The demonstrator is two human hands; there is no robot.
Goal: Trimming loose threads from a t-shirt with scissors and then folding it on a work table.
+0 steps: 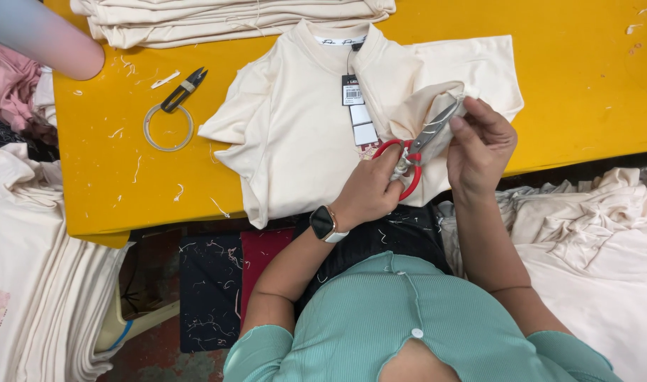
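A cream T-shirt [295, 141] lies on the yellow table [104, 177], collar away from me, with hang tags [357, 113] at its neck. My left hand [369, 192], a smartwatch on its wrist, grips red-handled scissors [417, 150] whose blades point up and to the right into the shirt's bunched sleeve. My right hand [481, 147] pinches that sleeve fabric [426, 102] right at the blade tips.
Small black thread snips [184, 90] and a pale ring [168, 128] lie on the table's left part among thread scraps. Folded cream shirts [224, 18] are stacked at the far edge. More cream garments are piled left [26, 283] and right [592, 233]. Another person's arm [47, 39] reaches in top left.
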